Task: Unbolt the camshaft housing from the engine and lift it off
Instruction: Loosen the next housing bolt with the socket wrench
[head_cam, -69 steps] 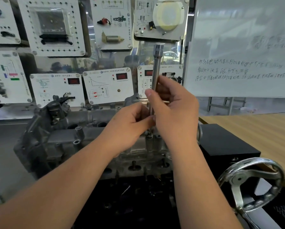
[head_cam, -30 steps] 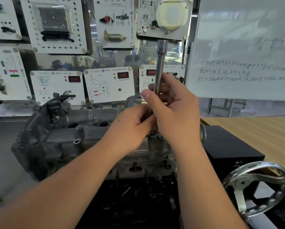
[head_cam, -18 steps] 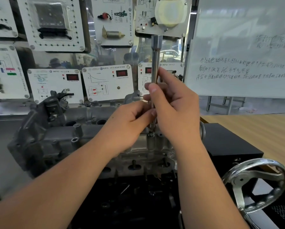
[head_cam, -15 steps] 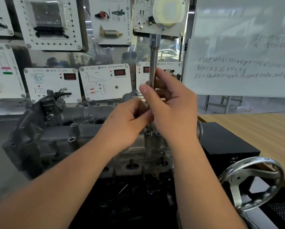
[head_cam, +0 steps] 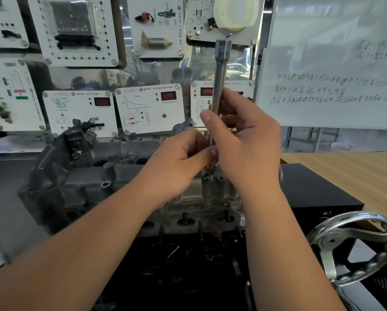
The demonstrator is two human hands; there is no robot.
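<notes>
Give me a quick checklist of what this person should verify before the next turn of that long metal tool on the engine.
1. Tool upright: the socket extension bar stands near vertical. Ok.
2. Upper grip: the right hand pinches the bar's middle. Ok.
3. Lower grip: the left hand holds the bar low down. Ok.
4. Tip seated on the bolt: the joint is partly hidden by fingers. Cannot tell.
5. Bolt loosened: its head shows above the camshaft housing, but how far out, cannot tell.
6. Handwheel clear of the forearms: it sits apart, lower right. Ok.
</notes>
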